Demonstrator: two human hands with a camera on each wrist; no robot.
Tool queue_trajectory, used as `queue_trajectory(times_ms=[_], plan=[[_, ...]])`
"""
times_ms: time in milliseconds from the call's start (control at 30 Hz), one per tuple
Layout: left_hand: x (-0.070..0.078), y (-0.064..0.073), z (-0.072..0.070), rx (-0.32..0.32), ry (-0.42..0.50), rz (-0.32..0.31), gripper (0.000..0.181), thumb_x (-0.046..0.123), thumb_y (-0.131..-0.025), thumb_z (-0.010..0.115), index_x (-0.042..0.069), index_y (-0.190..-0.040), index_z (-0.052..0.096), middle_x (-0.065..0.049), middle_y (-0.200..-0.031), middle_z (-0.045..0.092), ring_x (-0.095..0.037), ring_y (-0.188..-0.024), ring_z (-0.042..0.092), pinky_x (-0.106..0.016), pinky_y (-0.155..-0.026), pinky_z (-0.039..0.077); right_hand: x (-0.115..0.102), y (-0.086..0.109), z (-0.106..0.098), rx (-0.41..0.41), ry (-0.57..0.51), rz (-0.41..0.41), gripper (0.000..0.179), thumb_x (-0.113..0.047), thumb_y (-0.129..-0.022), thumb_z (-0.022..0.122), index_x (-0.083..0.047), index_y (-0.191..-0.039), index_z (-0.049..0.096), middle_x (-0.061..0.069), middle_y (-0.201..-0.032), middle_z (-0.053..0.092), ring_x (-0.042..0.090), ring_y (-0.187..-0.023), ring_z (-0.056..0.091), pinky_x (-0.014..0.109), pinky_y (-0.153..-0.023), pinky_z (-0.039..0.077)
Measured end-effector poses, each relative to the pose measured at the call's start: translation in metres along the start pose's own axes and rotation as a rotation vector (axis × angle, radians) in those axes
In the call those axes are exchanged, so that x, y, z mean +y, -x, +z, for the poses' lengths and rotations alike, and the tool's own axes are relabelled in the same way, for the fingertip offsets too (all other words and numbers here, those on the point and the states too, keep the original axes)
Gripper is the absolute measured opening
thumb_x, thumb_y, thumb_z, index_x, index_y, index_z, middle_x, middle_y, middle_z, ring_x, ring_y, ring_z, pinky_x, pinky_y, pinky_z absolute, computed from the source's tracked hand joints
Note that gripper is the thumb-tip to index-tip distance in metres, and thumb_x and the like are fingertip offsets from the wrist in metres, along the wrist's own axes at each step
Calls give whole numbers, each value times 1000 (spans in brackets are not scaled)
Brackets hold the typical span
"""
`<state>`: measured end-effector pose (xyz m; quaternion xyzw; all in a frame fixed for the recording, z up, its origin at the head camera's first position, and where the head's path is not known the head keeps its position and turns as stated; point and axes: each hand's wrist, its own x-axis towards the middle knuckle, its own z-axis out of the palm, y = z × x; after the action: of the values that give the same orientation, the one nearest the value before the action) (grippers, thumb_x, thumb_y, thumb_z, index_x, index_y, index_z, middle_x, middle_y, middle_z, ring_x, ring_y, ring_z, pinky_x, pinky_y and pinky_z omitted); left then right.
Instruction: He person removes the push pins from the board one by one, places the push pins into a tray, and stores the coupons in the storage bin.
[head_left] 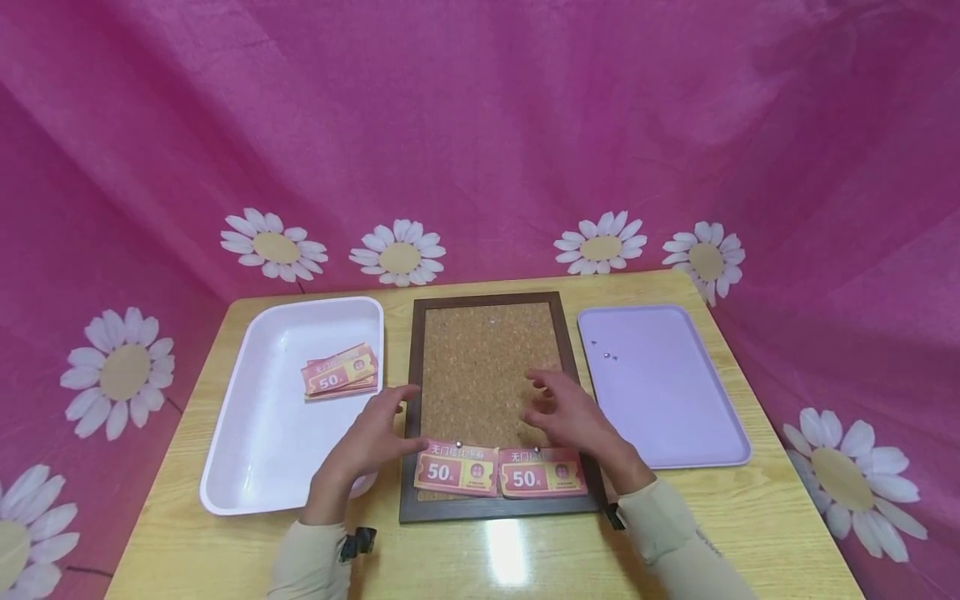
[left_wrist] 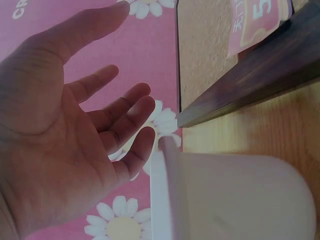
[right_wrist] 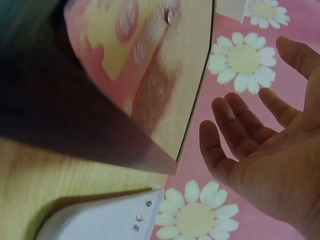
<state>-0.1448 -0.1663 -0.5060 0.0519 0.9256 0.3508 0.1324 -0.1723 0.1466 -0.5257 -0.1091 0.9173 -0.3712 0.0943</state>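
A brown-framed cork board [head_left: 480, 375] lies in the middle of the table. Along its near edge two pink and yellow coupons, a left one [head_left: 456, 475] and a right one [head_left: 542, 478], sit side by side, each with a small silver pin [head_left: 459, 445] at its top. My left hand [head_left: 373, 433] hovers over the board's left frame, its thumb by the left coupon's corner. Over the right part of the board is my right hand [head_left: 572, 414], fingers loosely bent. Both palms are bare in the wrist views, the left hand [left_wrist: 65, 125] and right hand [right_wrist: 270, 150] holding nothing.
Left of the board stands a white basin [head_left: 255, 467] with a small pile of coupons [head_left: 340, 372] in it. On the right lies a lilac tray [head_left: 667, 400] holding several small pins [head_left: 607, 356]. A pink curtain [head_left: 480, 150] with daisies hangs around the table.
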Motion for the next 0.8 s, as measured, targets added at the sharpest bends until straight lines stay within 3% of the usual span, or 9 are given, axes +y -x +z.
queue_trajectory(times_ms=[333,800], plan=[[5,1,9,-10,-19,23,80,23,-70,86,16,-140,47,-9,-141,50,-29,-129,48,-49,-107,40,-11,4,15,-18,4,-51,61,-27,-81,76,-16,-135,52,11,-123,61,26,-109,62,46,-93,49],[9,6,20,-18,-101,101,80,24,-70,85,13,-140,48,-11,-139,51,-29,-128,49,-48,-106,41,-18,7,30,-51,47,-19,60,-30,-78,78,-21,-132,54,3,-120,63,18,-109,61,43,-94,49]])
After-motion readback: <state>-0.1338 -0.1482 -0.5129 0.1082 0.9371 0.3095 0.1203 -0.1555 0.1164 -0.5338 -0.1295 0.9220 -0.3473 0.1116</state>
